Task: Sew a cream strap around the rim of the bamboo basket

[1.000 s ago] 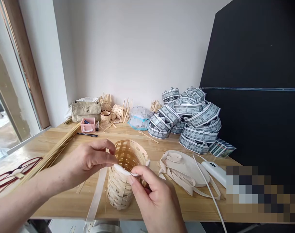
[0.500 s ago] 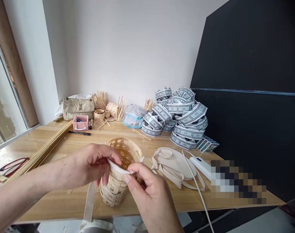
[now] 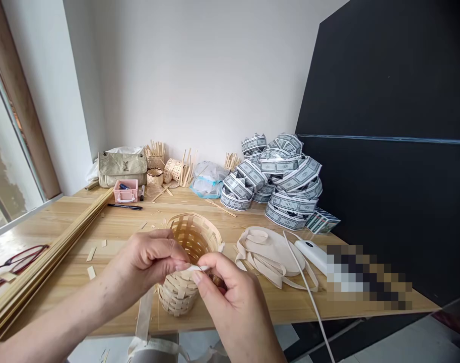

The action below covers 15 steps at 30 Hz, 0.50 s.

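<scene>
A woven wood-strip basket stands upright on the table, its open top facing up toward me. Both hands meet at the near side of its rim. My left hand is closed, its thumb and fingertip pinching a narrow white fabric strip. The strip's other end sits between the thumb and forefinger of my right hand, also closed. A brass-coloured dimpled band, like a thimble, shows at the right fingers. Below my left wrist, a cream ribbon hangs over the table's front edge.
Cream webbing lies coiled right of the basket, beside a white cable and a white device. Long wooden strips and glasses are at left. Patterned rolls, a pink box and a handbag stand behind.
My left hand has shifted slightly right and down, its fingers drawing together near the right fingertips. Less of the white strip shows between the hands. My right hand stays almost in place.
</scene>
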Each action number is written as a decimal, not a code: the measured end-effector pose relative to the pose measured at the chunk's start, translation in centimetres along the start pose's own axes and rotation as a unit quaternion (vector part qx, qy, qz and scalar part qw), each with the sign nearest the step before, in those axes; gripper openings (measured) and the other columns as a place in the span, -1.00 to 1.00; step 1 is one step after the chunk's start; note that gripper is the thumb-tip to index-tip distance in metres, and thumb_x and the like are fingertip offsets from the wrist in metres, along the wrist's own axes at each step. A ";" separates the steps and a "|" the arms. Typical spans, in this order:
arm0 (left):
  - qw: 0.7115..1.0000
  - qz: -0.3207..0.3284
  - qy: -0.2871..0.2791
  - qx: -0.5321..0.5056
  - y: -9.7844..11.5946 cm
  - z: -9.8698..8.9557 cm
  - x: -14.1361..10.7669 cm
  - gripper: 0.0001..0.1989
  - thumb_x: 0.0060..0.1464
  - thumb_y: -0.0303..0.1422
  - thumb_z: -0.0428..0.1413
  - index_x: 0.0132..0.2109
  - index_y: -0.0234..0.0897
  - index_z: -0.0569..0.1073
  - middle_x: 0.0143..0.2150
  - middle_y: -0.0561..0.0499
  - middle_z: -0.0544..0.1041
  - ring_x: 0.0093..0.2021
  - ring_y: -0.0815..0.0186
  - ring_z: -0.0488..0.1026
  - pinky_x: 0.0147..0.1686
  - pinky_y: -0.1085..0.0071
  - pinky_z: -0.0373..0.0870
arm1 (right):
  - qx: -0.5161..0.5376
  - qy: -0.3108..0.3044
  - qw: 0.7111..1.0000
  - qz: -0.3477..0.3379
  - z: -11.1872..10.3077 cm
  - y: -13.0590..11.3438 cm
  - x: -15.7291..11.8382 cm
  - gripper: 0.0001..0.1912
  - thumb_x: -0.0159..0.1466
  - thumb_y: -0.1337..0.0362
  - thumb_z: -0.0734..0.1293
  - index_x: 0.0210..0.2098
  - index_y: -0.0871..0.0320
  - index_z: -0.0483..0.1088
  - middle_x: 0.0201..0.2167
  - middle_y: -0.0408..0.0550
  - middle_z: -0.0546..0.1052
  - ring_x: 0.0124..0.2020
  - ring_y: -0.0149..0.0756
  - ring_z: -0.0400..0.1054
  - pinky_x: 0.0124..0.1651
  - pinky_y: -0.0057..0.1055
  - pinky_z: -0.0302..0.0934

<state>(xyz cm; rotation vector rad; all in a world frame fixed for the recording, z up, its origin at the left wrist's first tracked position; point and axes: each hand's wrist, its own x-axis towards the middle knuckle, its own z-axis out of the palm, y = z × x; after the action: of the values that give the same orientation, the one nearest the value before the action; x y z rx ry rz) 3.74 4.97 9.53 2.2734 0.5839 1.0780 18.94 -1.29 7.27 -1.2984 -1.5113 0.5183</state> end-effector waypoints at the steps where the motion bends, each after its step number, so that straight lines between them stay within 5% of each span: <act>1: 1.000 0.005 0.001 0.008 0.0 -0.1 0.1 -0.49 0.12 -0.02 -0.01 -0.49 -0.37 0.53 -0.60 0.04 0.34 -0.60 0.45 0.27 -0.61 0.57 0.21 | 0.001 -0.004 1.000 0.008 -0.1 0.0 0.0 -0.87 0.11 0.33 0.20 -0.51 0.18 0.35 -0.71 -0.27 0.22 -0.68 -0.51 0.03 -0.64 -0.60 -0.07; 7: 0.999 0.004 -0.014 0.032 -0.3 -0.5 0.4 -0.49 0.14 -0.04 -0.03 -0.46 -0.37 0.55 -0.58 0.03 0.36 -0.61 0.46 0.29 -0.62 0.59 0.22 | -0.008 0.013 1.000 0.024 -1.5 -0.3 0.1 -0.68 0.07 0.28 0.24 -0.21 0.17 0.49 -0.70 -0.30 0.09 -0.68 -0.47 0.02 -0.64 -0.58 -0.05; 15: 0.999 0.043 -0.006 0.029 -1.1 -0.3 -0.3 -0.72 0.18 -0.23 0.01 -0.25 -0.25 0.56 -0.54 0.06 0.37 -0.59 0.46 0.26 -0.55 0.58 0.25 | -0.019 -0.009 0.999 -0.042 -1.5 0.0 0.5 -0.83 0.18 0.31 0.20 -0.46 0.16 0.41 -0.65 -0.23 0.30 -0.62 -0.47 0.09 -0.55 -0.55 0.00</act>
<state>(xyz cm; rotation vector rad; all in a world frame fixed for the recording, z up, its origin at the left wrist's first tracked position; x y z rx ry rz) 3.15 5.69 8.81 2.3725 0.5242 1.1016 20.30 -1.28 8.04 -1.2560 -1.5906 0.4516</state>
